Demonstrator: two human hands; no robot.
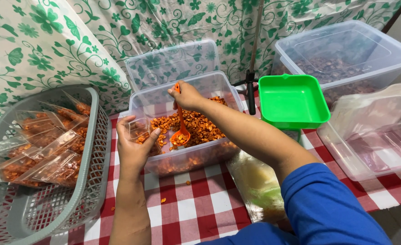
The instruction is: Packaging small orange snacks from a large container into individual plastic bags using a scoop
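Scooping at frame centre, the right hand [187,95] clamps the orange spoon [180,129] while left fingers [153,136] pinch the small bag [139,129]; level pours spill less.

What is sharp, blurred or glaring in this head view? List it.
Head view: even, soft indoor light with faint shadows; orange spoon and snack-filled clear tub sharp; blue sleeve at the bottom edge soft; mild glare on the clear lidded bin; wide-angle bending at the grey basket.
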